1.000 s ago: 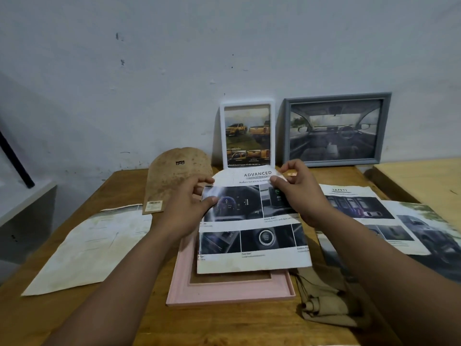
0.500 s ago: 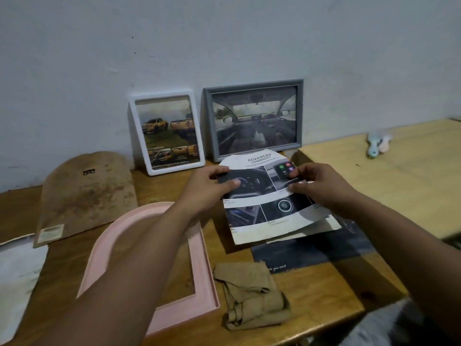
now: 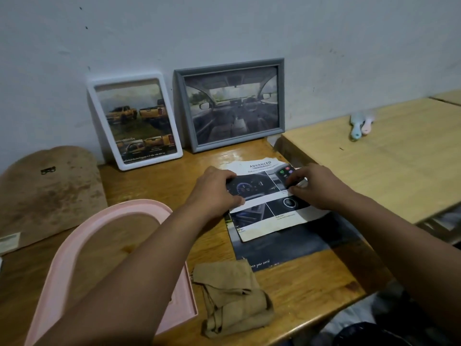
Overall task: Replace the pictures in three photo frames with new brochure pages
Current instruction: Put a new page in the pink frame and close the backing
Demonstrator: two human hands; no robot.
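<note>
Wooden table w/ a lighter table butted on its right; two frames already filled lean on the wall at the back: grey frame w/ a dashboard pic, white frame w/ trucks. Pink arched frame lies flat and empty near the front left, its brown backing board apart on the table's left side, a folded tan cloth front centre. So looks like step 3 of 3: third frame open, page not yet in. The page, a cut brochure sheet headed ADVANCED, sits to the right of the pink frame, lying on a dark brochure. Left hand has curled fingers and thumb gripping the sheet's left edge; right hand pinches its right side w/ bent fingertips. Next probably: carry the sheet to the pink frame, line its arched top w/ the opening, then fit the board. Thin paper, so keep it flat, avoid creasing.
</note>
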